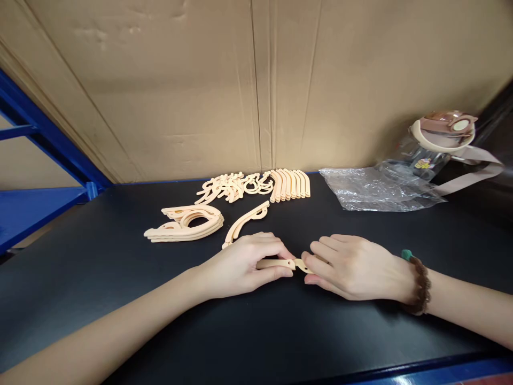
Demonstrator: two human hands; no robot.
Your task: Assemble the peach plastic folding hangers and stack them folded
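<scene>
Left forearm [132, 329], cream strip [276, 263] clamped in left hand [246, 264], curved piece [301, 264] in right hand [348, 267]

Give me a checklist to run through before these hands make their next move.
1. Left hand has a grip on the pale peach, plastic-looking strip with a holed end: ok, between thumb and fingers.
2. Right hand has a grip on the small pale peach, curved-ended piece: ok, mostly covered by the fingers.
3. Strip and piece joined: cannot tell; their ends sit close together.
4. Neat row of pale peach, curved strips apart from both hands: ok.
5. Clear, crinkled plastic bag away from both hands: ok.
</scene>
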